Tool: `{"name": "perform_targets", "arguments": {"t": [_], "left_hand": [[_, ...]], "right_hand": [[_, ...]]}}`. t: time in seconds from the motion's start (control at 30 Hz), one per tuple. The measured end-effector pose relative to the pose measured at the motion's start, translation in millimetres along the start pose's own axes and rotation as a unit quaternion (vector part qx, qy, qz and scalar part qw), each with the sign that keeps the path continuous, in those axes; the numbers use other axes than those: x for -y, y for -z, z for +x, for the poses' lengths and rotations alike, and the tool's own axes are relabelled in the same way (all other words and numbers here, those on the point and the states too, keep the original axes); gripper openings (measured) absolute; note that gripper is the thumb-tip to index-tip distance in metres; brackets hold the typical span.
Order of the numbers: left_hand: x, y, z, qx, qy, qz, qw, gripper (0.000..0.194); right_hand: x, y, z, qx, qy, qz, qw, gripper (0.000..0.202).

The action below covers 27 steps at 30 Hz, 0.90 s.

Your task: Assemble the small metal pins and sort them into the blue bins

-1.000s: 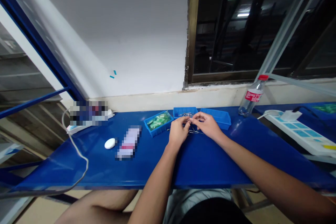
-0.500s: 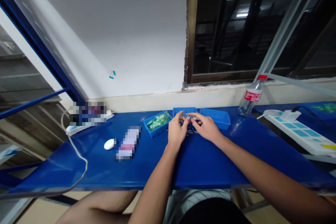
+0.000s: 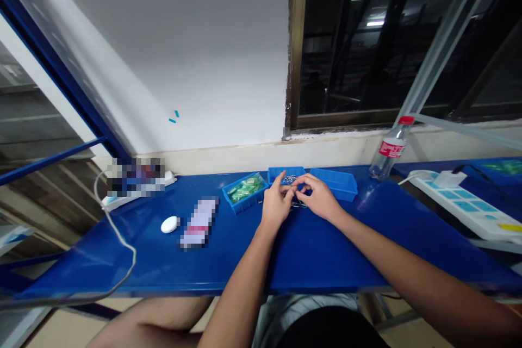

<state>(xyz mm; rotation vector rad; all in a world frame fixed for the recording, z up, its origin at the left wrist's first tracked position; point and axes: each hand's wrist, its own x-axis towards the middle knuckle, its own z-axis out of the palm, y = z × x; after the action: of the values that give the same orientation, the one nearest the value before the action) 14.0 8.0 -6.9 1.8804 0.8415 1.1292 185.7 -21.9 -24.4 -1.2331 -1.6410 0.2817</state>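
My left hand [image 3: 277, 204] and my right hand [image 3: 318, 197] meet at the fingertips over the blue table, in front of the middle blue tray [image 3: 275, 172]. Both are pinched closed; whatever sits between the fingers is too small to name. Small metal pieces [image 3: 290, 179] show in the middle tray just behind the fingers. Thin metal pieces [image 3: 299, 205] lie on the table beneath my hands. Left of my left hand is a blue tray [image 3: 240, 208] with green pieces [image 3: 246, 189] in clear wrapping. To the right, behind my right hand, stands another blue tray [image 3: 345, 194].
A plastic bottle [image 3: 389, 151] with a red cap stands at the back right, near a power strip [image 3: 465, 204]. At left lie a white round object [image 3: 169, 224], a pixelated flat object [image 3: 199, 223] and a white cable [image 3: 134, 253]. A wall rises behind.
The fingers of both hands have shifted, and the fingertips now touch. More of the small metal pieces in the middle tray shows between them. The trays have stayed in place.
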Motion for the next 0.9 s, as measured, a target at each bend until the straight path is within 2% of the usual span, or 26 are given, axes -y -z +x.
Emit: {"name": "perform_targets", "arguments": {"t": [0.13, 0.23, 0.33, 0.43, 0.57, 0.67, 0.83, 0.9], "left_hand": [[-1, -0.5, 1, -0.002, -0.001, -0.023, 1.0, 0.065], [-2, -0.5, 1, 0.002, 0.0, -0.037, 0.999, 0.067], [-1, -0.7, 1, 0.012, -0.011, -0.015, 1.0, 0.066], [0, -1.6, 2, 0.02, -0.03, 0.024, 0.999, 0.058], [-1, -2.0, 3, -0.019, -0.036, 0.027, 0.999, 0.05], [1, -1.0, 5, -0.046, -0.031, 0.018, 0.998, 0.048], [5, -0.4, 6, -0.057, -0.019, -0.028, 0.998, 0.053], [5, -0.3, 6, -0.062, -0.016, -0.035, 0.997, 0.052]], "right_hand": [[0, 3, 2, 0.019, 0.008, 0.016, 1.0, 0.017], [3, 9, 2, 0.063, 0.011, 0.059, 0.996, 0.015], [5, 13, 2, 0.103, -0.014, 0.099, 0.99, 0.014], [3, 13, 4, 0.077, -0.048, 0.11, 0.99, 0.026], [0, 11, 6, 0.042, -0.082, 0.11, 0.99, 0.033], [0, 9, 4, 0.063, -0.108, 0.137, 0.983, 0.037], [0, 4, 1, 0.118, -0.151, 0.153, 0.97, 0.042], [0, 3, 3, 0.115, -0.163, 0.175, 0.964, 0.043]]}}
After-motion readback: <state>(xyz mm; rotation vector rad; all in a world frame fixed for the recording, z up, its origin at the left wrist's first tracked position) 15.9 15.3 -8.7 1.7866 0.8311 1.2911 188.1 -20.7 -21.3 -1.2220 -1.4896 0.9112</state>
